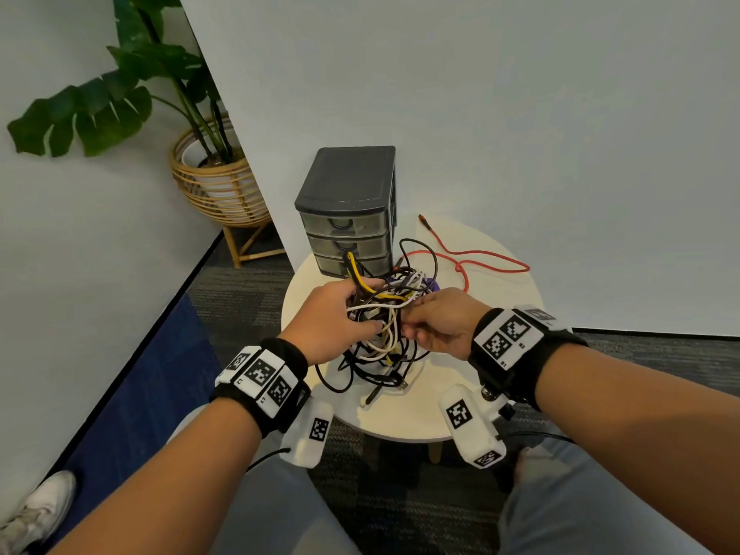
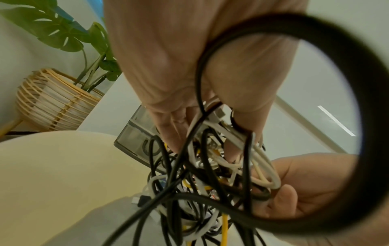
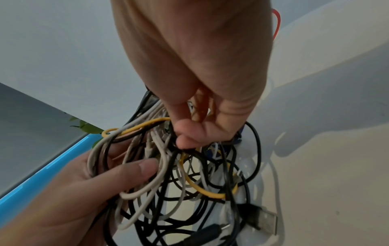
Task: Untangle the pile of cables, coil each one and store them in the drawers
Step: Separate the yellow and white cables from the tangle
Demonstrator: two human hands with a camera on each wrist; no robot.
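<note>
Cables (image 1: 380, 326) tangled on table (image 1: 404, 418), left hand (image 1: 328, 322) and right hand (image 1: 440, 324) both gripping strands, drawers (image 1: 346, 234) behind.

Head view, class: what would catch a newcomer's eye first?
The cable tangle at the table's middle, gripped by the left hand and right hand. Behind it stands a dark drawer unit; a red cable trails loose to the right.

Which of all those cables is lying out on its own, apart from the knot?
The red cable. It snakes loosely across the table to the right of the drawers, while the black, white and yellow ones are bunched between the hands.
</note>
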